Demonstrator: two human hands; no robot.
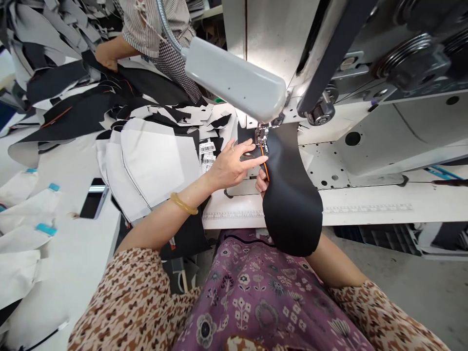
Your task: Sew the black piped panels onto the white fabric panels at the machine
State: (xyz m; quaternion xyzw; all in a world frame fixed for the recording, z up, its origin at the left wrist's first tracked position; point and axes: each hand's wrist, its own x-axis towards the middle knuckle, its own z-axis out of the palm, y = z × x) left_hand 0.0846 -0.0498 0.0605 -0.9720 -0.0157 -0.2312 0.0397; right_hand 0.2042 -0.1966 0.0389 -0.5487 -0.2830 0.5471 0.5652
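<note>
A big, smooth black piece lies on the sewing machine, with its top part at the metal foot and its round end hanging over the table edge. A thin orange strip runs on it from near the foot to the left edge of the piece. The left hand rests with its fingers apart, one pointing across the strip and another close to the foot. The right hand is mostly under the piece; its fingertips curl close together at the edge, but the thumb is hidden, so I cannot tell if they pinch it. The sewing looks part done at most: some of the piece is past the foot, while the strip on the near side seems left to do. Stitches are too small to see. White pieces lie piled by the left arm, and more black cloth with orange lines lies farther off; I cannot tell if those are finished.
</note>
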